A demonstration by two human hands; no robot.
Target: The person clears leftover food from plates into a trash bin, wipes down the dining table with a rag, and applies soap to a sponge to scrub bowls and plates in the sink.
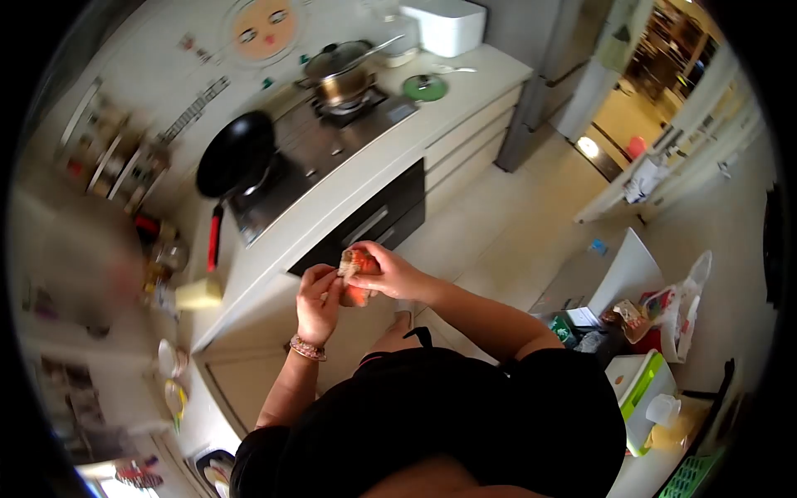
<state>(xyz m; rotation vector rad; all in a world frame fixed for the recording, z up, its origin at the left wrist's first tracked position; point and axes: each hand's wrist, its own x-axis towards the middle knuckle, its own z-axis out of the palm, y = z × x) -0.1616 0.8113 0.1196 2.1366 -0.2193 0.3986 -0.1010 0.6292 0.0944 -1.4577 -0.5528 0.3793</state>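
A small red-and-orange packet (360,264), crinkled and partly pale, is held up in front of my body, over the floor beside the counter. My right hand (397,274) is closed around it, with the fingers over its top and the thumb across its front. My left hand (315,305), with a beaded bracelet (308,348) at the wrist, has its fingertips pinched together at the packet's left edge. What the packet contains is hidden, and the print on it is too small to read.
On the stove (332,149) stand a black frying pan (237,153) with a red handle and a lidded pot (342,79). A green lid (424,88) lies on the counter. Bags and boxes, including a white plastic bag (682,319), crowd the floor at right.
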